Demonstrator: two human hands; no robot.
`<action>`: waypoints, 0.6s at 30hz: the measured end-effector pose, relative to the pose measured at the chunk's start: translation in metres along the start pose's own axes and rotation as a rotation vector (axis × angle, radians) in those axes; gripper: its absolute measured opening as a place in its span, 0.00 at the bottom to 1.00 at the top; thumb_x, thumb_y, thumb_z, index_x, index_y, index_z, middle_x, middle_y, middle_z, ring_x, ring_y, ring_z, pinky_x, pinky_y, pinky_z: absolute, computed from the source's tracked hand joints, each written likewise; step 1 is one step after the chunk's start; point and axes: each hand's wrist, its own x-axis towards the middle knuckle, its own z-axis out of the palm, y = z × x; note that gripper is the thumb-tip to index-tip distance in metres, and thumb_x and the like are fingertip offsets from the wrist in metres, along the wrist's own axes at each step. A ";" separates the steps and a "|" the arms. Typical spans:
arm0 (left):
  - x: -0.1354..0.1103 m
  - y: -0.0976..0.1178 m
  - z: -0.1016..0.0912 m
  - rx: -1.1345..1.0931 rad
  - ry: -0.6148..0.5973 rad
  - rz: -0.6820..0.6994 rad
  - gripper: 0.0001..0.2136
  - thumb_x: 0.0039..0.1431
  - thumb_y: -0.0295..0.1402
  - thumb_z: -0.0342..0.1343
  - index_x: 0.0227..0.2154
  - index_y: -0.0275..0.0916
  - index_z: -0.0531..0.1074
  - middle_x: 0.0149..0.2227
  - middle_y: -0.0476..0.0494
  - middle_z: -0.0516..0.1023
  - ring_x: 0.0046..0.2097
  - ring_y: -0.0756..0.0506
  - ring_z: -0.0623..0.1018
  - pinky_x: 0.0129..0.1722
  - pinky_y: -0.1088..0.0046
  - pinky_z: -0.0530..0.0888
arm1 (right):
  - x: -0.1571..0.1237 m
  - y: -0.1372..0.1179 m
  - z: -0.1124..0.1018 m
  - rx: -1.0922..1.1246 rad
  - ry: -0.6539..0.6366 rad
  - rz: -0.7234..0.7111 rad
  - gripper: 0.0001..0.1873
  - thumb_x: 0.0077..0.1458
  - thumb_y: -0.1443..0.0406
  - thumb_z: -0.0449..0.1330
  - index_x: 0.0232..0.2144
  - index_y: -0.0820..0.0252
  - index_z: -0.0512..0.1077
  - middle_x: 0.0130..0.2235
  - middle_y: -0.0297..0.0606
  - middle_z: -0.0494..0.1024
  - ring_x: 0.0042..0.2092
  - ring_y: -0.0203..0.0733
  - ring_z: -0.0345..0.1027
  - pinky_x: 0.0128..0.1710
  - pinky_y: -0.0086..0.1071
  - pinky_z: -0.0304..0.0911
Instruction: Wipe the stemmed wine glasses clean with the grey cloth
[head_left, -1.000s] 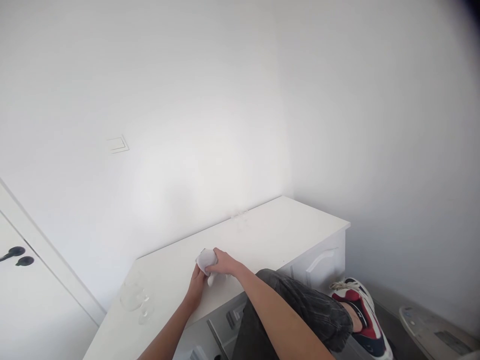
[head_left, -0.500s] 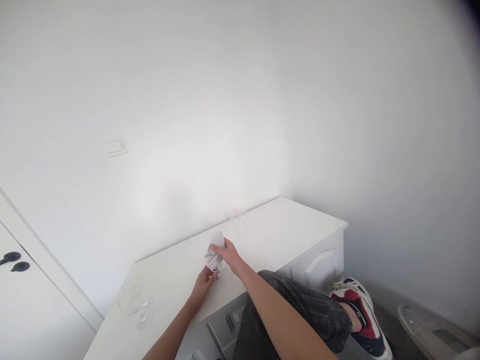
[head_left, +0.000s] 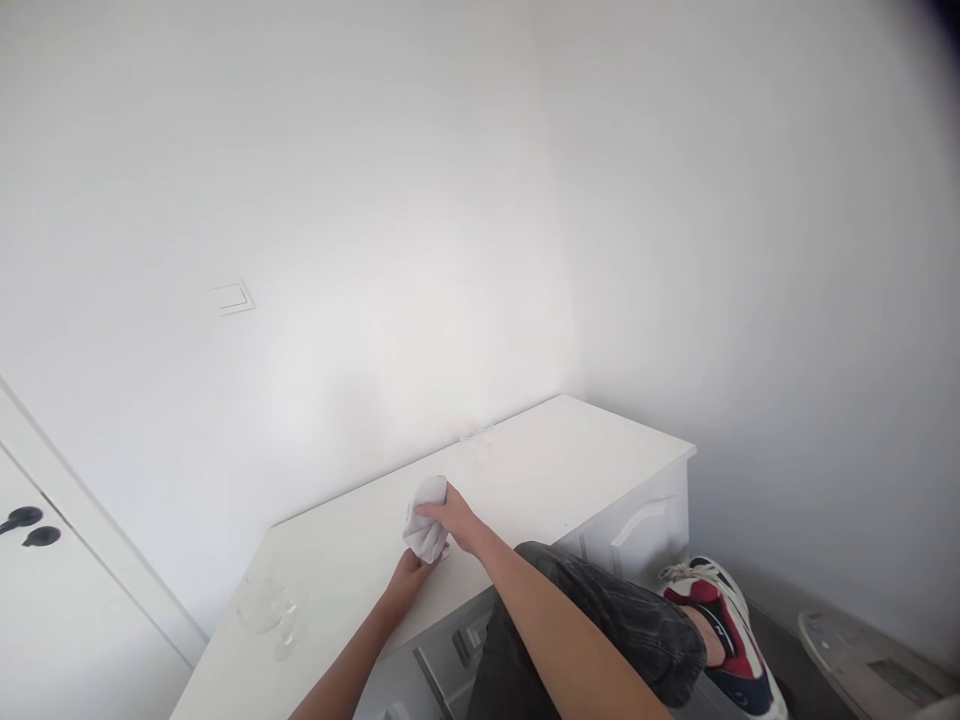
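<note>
A white cloth (head_left: 427, 535), bunched up, is gripped by my right hand (head_left: 454, 515), thumb across its front. Just below it, my left hand (head_left: 414, 572) has its fingers closed at the cloth's lower edge. A small shiny, see-through bit shows there; it looks like part of a clear glass (head_left: 446, 551), mostly covered by the cloth and fingers. Both hands are close together over the front part of the white cabinet top (head_left: 600, 450). To the left on that top is a clear stemmed glass (head_left: 262, 608), faint against the white.
Another clear glass object (head_left: 478, 434) lies by the wall at the back edge. My bent knee (head_left: 555, 580) is against the cabinet front, with a sneaker (head_left: 739, 640) to the right. A pale plastic bin or lid (head_left: 862, 655) is at lower right; a door handle (head_left: 26, 517) at far left.
The cloth and my right hand have shifted slightly down. The cloth now covers more of the clear thing at my left fingers. The rest looks the same.
</note>
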 end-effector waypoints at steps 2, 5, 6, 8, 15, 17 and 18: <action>0.000 0.000 0.000 -0.048 -0.012 -0.036 0.25 0.57 0.54 0.62 0.47 0.39 0.81 0.54 0.32 0.84 0.60 0.29 0.79 0.66 0.50 0.72 | -0.001 0.000 0.000 0.002 -0.009 0.013 0.30 0.46 0.60 0.73 0.52 0.58 0.73 0.52 0.43 0.81 0.52 0.49 0.76 0.50 0.39 0.70; 0.004 -0.005 0.001 -0.077 0.034 -0.041 0.20 0.51 0.51 0.65 0.39 0.40 0.81 0.48 0.33 0.85 0.55 0.29 0.81 0.62 0.50 0.75 | -0.003 0.000 0.000 -0.042 -0.042 0.007 0.29 0.47 0.58 0.74 0.51 0.58 0.74 0.53 0.44 0.82 0.53 0.50 0.76 0.51 0.40 0.69; 0.006 -0.007 0.001 -0.079 0.041 -0.034 0.20 0.50 0.50 0.65 0.38 0.40 0.81 0.47 0.33 0.85 0.53 0.29 0.82 0.61 0.50 0.75 | -0.003 0.000 0.000 -0.068 -0.052 -0.003 0.29 0.47 0.57 0.74 0.51 0.59 0.75 0.52 0.44 0.82 0.53 0.50 0.75 0.51 0.40 0.69; 0.008 -0.009 0.001 -0.079 0.050 -0.017 0.19 0.50 0.50 0.65 0.37 0.40 0.80 0.47 0.32 0.85 0.53 0.29 0.82 0.61 0.51 0.75 | -0.003 0.000 -0.001 -0.124 -0.072 -0.020 0.27 0.48 0.57 0.74 0.49 0.59 0.77 0.51 0.44 0.83 0.52 0.50 0.76 0.50 0.40 0.69; 0.010 -0.016 -0.008 -0.030 0.133 0.025 0.23 0.61 0.55 0.55 0.40 0.38 0.80 0.47 0.34 0.84 0.53 0.33 0.79 0.59 0.52 0.73 | 0.010 0.002 -0.010 -0.223 0.114 -0.029 0.06 0.50 0.65 0.66 0.33 0.59 0.78 0.39 0.39 0.82 0.46 0.49 0.74 0.46 0.38 0.67; 0.012 -0.020 -0.010 0.013 0.157 0.040 0.28 0.62 0.60 0.51 0.38 0.38 0.80 0.44 0.37 0.84 0.49 0.35 0.79 0.55 0.55 0.74 | 0.015 0.002 -0.016 -0.232 0.255 -0.025 0.02 0.50 0.67 0.64 0.30 0.58 0.74 0.37 0.40 0.80 0.46 0.49 0.72 0.45 0.36 0.66; 0.012 -0.021 -0.010 0.032 0.154 0.056 0.29 0.63 0.62 0.50 0.37 0.39 0.80 0.43 0.38 0.83 0.48 0.36 0.78 0.54 0.56 0.74 | 0.017 0.002 -0.019 -0.226 0.322 -0.019 0.03 0.50 0.67 0.62 0.30 0.57 0.72 0.38 0.40 0.79 0.47 0.49 0.72 0.44 0.35 0.66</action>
